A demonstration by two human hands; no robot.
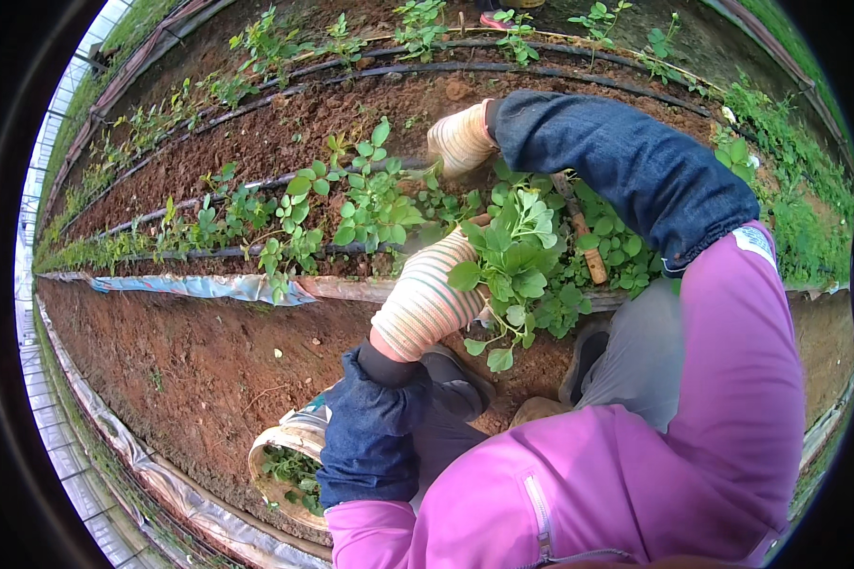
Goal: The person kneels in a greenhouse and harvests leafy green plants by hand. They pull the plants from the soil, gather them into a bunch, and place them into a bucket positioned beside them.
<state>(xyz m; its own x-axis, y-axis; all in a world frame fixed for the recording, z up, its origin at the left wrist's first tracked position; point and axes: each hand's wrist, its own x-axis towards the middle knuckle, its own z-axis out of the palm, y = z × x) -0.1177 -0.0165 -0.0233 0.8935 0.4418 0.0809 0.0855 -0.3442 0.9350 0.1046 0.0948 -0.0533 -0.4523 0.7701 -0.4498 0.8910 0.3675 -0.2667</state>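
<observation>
My left hand, in a striped knit glove, is closed around a bunch of leafy green plants in front of the bed's edge. Its leaves spill out to the right of the glove. Farther off, my right hand, in a matching glove, reaches down among low plants by the black hose. Its fingers look curled, and their tips are hidden in the leaves. Under my right forearm, a wooden tool handle slants among the foliage; its other end is covered.
Rose-like seedlings grow in rows along black drip hoses. Plastic sheeting lines the bed's near edge. By my left forearm a tipped pale bucket holds picked greens. Someone's pink shoe shows at the far edge.
</observation>
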